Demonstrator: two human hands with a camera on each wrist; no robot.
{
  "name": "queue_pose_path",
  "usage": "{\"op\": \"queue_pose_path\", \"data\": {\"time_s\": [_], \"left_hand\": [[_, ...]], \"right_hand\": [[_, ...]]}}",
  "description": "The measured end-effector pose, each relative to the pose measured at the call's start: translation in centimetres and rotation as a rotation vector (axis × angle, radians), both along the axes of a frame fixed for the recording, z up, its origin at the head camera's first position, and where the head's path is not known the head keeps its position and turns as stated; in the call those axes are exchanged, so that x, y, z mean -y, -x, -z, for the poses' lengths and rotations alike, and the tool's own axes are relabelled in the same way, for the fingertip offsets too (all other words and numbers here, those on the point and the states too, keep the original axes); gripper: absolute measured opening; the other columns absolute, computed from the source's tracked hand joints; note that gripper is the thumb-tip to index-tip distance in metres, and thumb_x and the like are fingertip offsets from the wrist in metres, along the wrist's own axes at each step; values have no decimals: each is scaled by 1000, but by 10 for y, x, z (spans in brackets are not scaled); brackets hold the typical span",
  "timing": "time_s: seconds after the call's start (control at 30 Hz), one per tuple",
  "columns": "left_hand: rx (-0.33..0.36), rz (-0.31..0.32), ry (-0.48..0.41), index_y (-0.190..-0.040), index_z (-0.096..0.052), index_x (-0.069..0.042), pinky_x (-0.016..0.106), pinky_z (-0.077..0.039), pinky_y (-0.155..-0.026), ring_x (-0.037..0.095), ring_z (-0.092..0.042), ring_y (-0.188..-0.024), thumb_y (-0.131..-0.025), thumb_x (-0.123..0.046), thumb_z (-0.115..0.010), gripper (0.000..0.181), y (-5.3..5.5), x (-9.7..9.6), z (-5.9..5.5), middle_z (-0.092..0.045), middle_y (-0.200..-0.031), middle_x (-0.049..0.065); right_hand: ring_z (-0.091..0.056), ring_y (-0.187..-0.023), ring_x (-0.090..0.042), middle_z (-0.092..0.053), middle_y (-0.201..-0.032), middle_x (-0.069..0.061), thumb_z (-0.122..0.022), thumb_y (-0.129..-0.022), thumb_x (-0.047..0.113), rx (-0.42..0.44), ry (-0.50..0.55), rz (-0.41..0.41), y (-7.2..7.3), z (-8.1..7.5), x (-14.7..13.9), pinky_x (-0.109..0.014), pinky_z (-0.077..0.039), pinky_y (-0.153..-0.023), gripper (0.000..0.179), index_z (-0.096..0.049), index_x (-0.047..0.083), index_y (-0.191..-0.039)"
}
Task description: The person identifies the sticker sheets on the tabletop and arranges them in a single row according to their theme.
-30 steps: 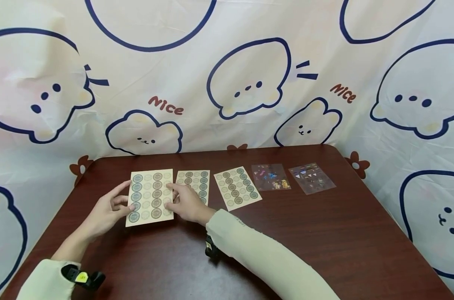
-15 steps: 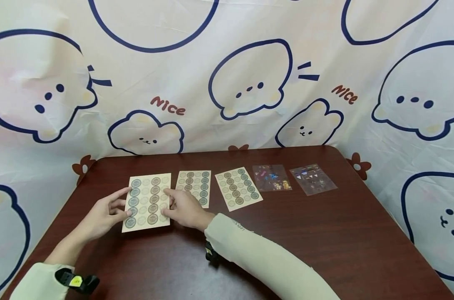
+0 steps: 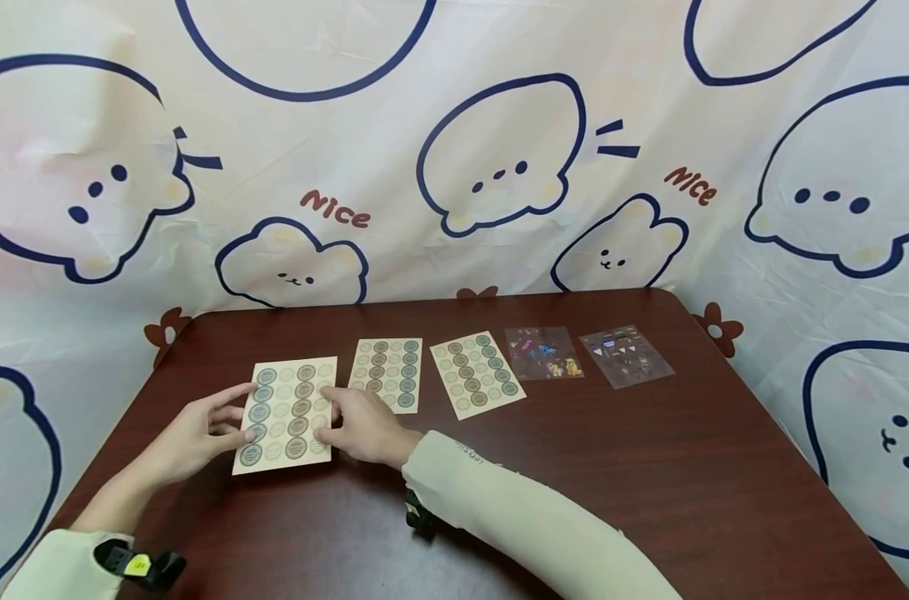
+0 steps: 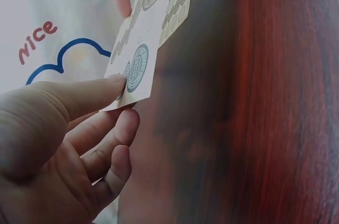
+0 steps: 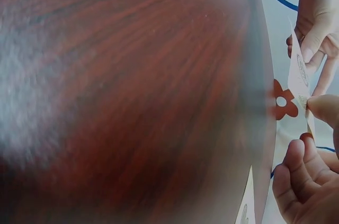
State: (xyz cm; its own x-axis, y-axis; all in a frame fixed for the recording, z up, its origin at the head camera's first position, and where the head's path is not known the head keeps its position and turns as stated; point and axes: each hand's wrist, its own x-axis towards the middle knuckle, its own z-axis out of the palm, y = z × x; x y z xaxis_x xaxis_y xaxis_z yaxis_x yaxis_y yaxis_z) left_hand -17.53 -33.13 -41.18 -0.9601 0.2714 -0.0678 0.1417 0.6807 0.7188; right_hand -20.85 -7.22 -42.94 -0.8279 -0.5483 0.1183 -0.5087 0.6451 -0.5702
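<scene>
A cream sticker sheet (image 3: 284,417) with columns of round blue-grey, pale and brown stickers is held tilted above the left part of the table. My left hand (image 3: 199,429) pinches its left edge, thumb on the printed face and fingers behind, as the left wrist view shows with the left hand (image 4: 69,134) up close. On the opposite edge my right hand (image 3: 367,423) pinches the sheet between thumb and fingers. Seen from the right wrist, the sheet (image 5: 300,70) is nearly edge-on between both hands.
Two similar sticker sheets, one upright (image 3: 387,375) and one slanted (image 3: 476,375), lie on the dark red wood table (image 3: 574,483). Further right lie two clear sheets, one with colourful stickers (image 3: 544,354) and one with small shapes (image 3: 626,357). A printed cloth (image 3: 394,150) hangs behind.
Both hands have moved the held sticker sheet down and slightly left, toward the person. More of the flat sheet beside it now shows. The grip is the same.
</scene>
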Motion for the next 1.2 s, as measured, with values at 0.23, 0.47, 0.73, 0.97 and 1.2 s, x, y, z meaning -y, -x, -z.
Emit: {"op": "queue_pose_path", "data": {"time_s": [0.23,0.47,0.73,0.97,1.2], "left_hand": [[45,23,29,-153,-27,11,25,-57,-70,12,-71,-86,-92,-10,-73,79,-1,6,0,-70,-115,26],[108,39,62,-153,-26,13,24,-57,-72,13,-72,-89,-92,-10,-72,79,-3,16,-2,-70,-115,24],[168,24,90,-153,-28,12,24,-56,-72,16,-71,-91,-92,-15,-74,81,-5,22,1,-71,-114,21],[198,8,83,-152,-27,13,25,-56,-71,20,-72,-92,-91,-14,-74,81,-5,30,5,-71,-114,22],[218,5,74,-152,-26,15,25,-57,-71,18,-72,-91,-91,-11,-73,81,-5,36,9,-70,-114,24]], "right_hand": [[-50,-69,3,-58,-76,18,-76,-90,30,5,-56,-6,-5,4,6,-10,-39,-66,53,-60,15,-138],[-51,-69,6,-57,-73,22,-76,-89,33,20,-91,-6,-12,6,14,-10,-38,-62,55,-59,19,-140],[-52,-68,7,-57,-69,24,-77,-87,37,26,-143,9,-18,12,23,-12,-39,-61,58,-58,22,-141],[-51,-67,8,-55,-67,25,-78,-86,38,40,-150,25,-19,18,32,-12,-39,-62,59,-59,25,-140],[-51,-66,7,-55,-69,23,-78,-85,38,58,-161,15,-18,20,39,-13,-38,-60,54,-61,27,-135]]}}
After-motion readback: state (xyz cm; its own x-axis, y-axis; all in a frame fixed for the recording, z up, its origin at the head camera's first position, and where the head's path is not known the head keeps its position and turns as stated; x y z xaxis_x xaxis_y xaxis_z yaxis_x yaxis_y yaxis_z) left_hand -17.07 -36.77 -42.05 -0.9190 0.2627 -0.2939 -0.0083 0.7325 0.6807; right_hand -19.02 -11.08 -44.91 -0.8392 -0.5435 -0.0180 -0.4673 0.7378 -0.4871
